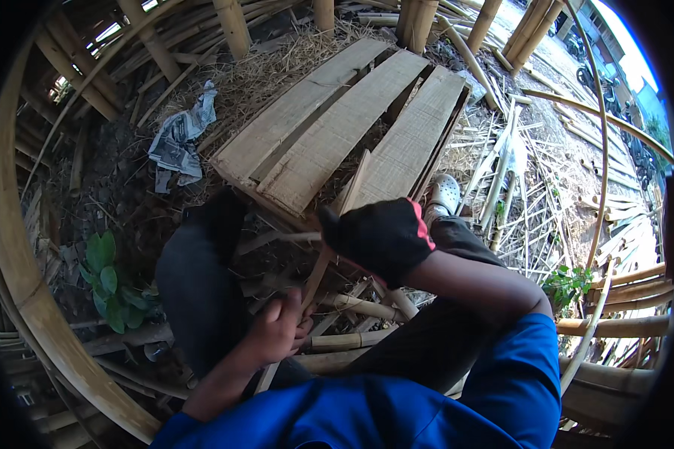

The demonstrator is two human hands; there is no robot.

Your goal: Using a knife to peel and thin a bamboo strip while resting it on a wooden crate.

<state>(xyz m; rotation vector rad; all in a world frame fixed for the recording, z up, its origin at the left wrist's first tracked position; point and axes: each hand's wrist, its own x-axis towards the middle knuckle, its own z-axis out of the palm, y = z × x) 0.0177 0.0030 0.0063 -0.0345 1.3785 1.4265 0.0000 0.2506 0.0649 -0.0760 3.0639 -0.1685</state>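
Note:
A long thin bamboo strip [318, 275] slants from beside my left hip up to the slatted wooden platform [344, 138]. My bare left hand [275, 329] is closed around its lower part, between my knees. Higher up, my right hand [382, 238], in a black glove with a red cuff edge, is closed over the strip near the platform's front edge. A short pale piece [299, 236] sticks out to the left of the glove. Whether it is a tool or a bit of bamboo, I cannot tell. The glove hides whatever else is inside that hand.
Bamboo poles [348, 341] and offcuts lie below my hands. A crumpled newspaper [183, 138] lies left of the platform. Curved bamboo [41, 299] arches along the left, and upright posts [232, 30] stand behind. Split strips and shavings [535, 179] cover the ground at right.

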